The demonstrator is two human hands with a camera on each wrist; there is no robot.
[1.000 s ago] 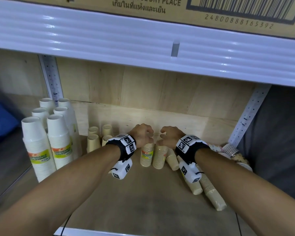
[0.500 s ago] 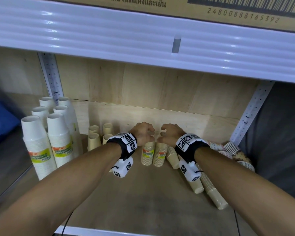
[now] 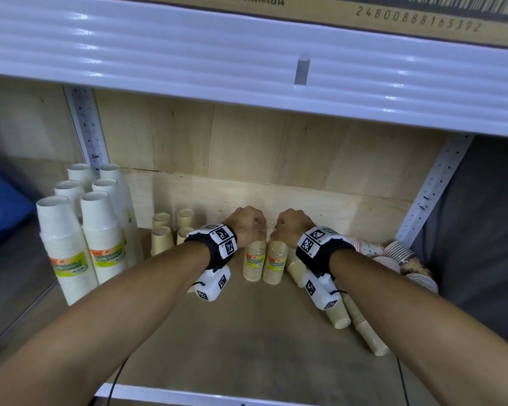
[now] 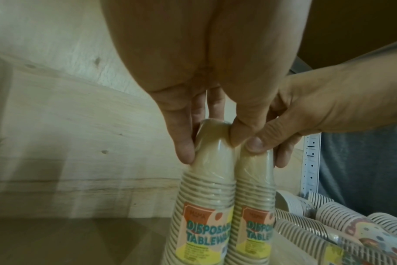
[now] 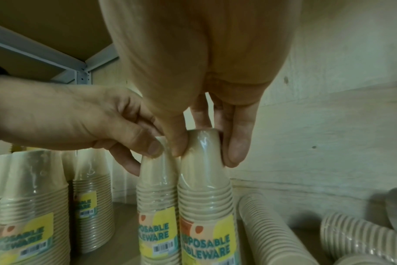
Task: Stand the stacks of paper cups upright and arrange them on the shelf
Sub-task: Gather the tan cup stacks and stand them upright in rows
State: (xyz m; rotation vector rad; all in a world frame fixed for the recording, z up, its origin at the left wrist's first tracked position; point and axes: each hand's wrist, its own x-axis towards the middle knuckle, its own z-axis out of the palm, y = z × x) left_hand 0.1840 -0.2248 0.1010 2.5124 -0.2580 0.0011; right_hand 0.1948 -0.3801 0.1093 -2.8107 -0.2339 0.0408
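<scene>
The left hand (image 3: 245,225) pinches the wrapped top of one upright stack of tan paper cups with a yellow label (image 3: 255,260), and the right hand (image 3: 291,227) pinches the top of its twin stack of tan paper cups (image 3: 276,262), the two touching side by side mid-shelf, near the back of the pale wooden shelf board (image 3: 247,341). To finish well, I would press each base flat and keep the pair touching before letting go, since tall, narrow stacks probably tip easily; then turn to the tan cup stacks lying on their sides (image 3: 361,326) at the right
</scene>
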